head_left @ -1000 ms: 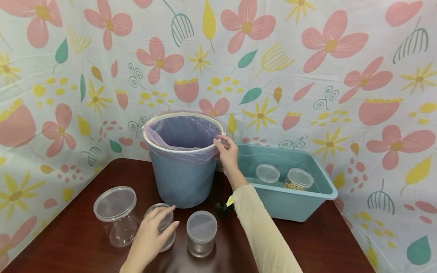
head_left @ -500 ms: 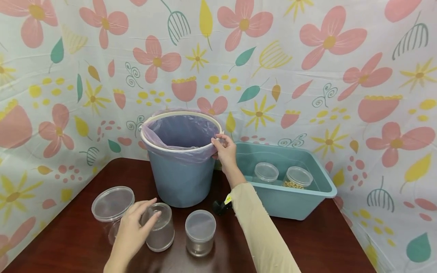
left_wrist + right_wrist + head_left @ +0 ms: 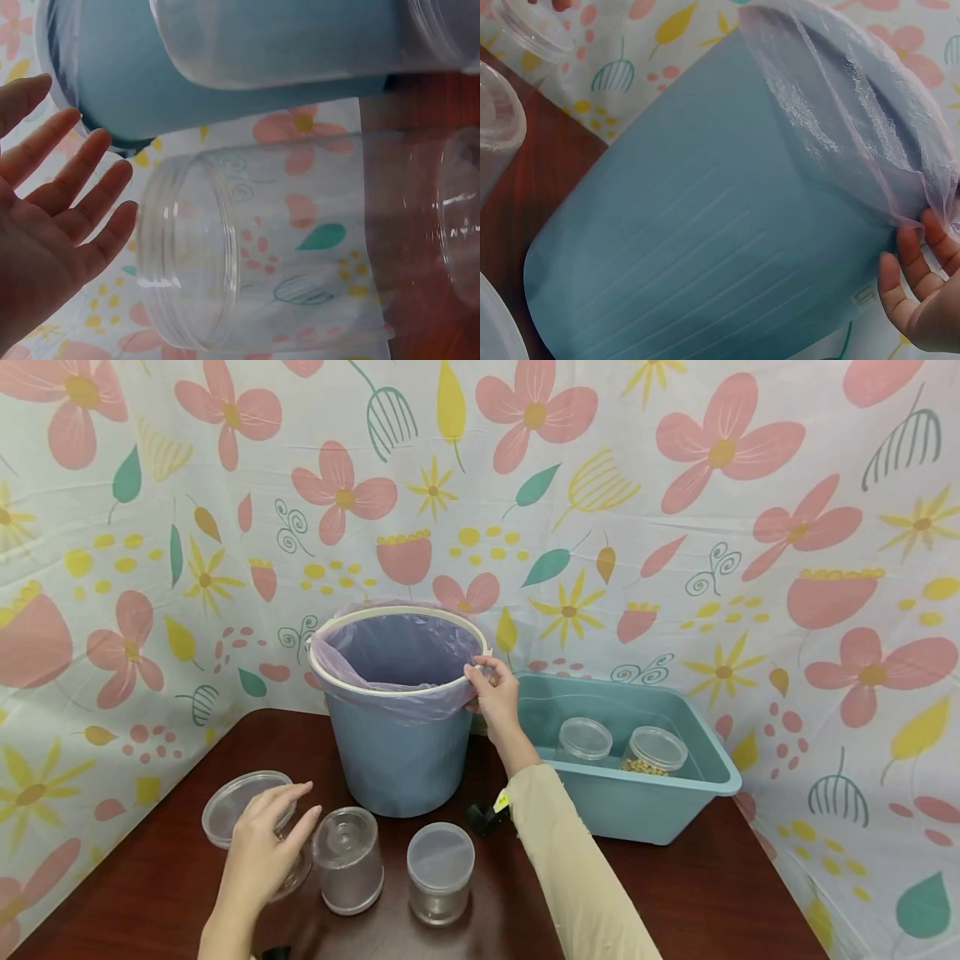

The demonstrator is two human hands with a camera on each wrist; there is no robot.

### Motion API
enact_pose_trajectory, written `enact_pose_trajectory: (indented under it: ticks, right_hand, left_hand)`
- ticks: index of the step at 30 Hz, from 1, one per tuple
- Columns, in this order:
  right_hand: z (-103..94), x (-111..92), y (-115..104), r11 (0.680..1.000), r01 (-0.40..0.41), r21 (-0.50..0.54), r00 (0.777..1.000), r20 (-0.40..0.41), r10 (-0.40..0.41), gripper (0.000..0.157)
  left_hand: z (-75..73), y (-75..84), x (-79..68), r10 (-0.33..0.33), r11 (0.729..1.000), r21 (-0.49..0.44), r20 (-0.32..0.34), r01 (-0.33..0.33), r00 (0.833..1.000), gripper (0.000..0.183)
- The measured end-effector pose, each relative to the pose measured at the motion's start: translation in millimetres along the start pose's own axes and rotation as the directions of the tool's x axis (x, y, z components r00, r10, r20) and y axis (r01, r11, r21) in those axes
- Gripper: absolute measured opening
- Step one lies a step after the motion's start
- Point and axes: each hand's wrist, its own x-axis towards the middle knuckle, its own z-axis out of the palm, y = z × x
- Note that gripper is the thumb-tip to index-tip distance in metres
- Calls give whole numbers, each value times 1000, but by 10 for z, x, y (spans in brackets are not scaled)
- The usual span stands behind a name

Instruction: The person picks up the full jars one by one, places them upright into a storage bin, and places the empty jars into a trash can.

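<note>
My left hand (image 3: 258, 852) is open over the big clear jar (image 3: 232, 806) at the left, partly hiding it. In the left wrist view its spread fingers (image 3: 94, 206) lie beside that jar's ribbed top end, apparently apart from it. My right hand (image 3: 497, 697) grips the rim of the blue bucket (image 3: 397, 768) at its right side, thumb over the edge. A thin pinkish-purple plastic bag (image 3: 420, 703) lines the bucket and folds over its rim. Two smaller clear jars, a middle one (image 3: 348, 872) and a right one (image 3: 441, 877), stand on the table before the bucket.
A teal tub (image 3: 637, 806) at the right holds a lidded jar (image 3: 585, 739) and another jar (image 3: 654, 752) with small yellowish pieces. Flowered cloth (image 3: 525, 543) hangs behind the dark red table (image 3: 517, 893). A black object (image 3: 483, 817) shows beside my right sleeve.
My left hand has moved left, from over the middle jar to the big left jar, uncovering the middle one. The right hand stays on the bucket's rim.
</note>
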Motion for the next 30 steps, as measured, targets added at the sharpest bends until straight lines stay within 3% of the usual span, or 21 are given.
enact_pose_trajectory:
  ticks: [7, 15, 23, 30]
  right_hand:
    - [9, -6, -1, 1000, 25, 2, 1000, 10, -25, 24]
    - [-2, 6, -3, 1000, 20, 12, 1000, 12, -20, 23]
    - [-5, 13, 6, 1000, 24, 2, 1000, 7, -24, 26]
    - [3, 43, 94, 995, 98, 21, 995, -5, -98, 16]
  left_hand:
    - [-6, -178, 73, 44, 999, 7, -60, -44, 997, 30]
    - [-10, -323, 77, 43, 997, 68, -25, -41, 999, 30]
    - [-125, -387, 86, -34, 988, 154, 7, 33, 999, 27]
    - [-248, -483, 21, -117, 973, 203, 9, 113, 993, 25]
